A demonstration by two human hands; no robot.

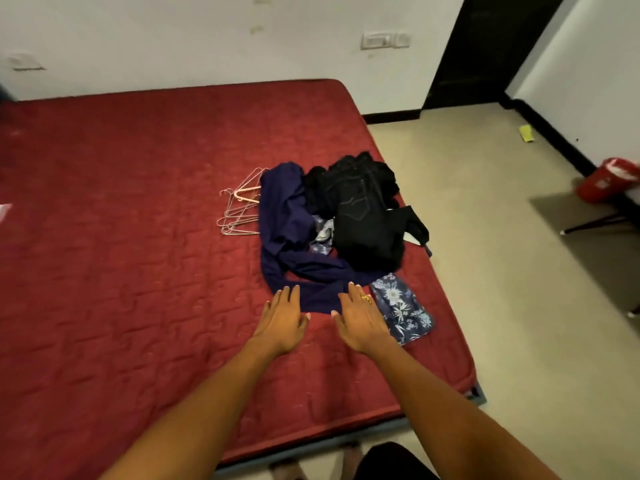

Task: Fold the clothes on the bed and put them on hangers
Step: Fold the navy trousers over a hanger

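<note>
A heap of clothes lies near the right edge of the red mattress [121,237]. A navy blue garment [287,233] sprawls across the heap's left and front. Black jeans [363,209] are bunched at the right, and a blue floral cloth [401,306] sticks out at the front right. Several thin pink wire hangers [242,209] lie left of the heap, partly under the navy garment. My left hand [282,320] and my right hand [360,320] are stretched out flat, fingers straight, at the near end of the navy garment. Neither holds anything.
The mattress ends just right of the heap, with beige floor [502,271] beyond. A red bag [609,180] and a stand's dark legs [595,223] are at the far right. A dark doorway [485,50] is at the back. A white object [4,211] peeks in at the left edge.
</note>
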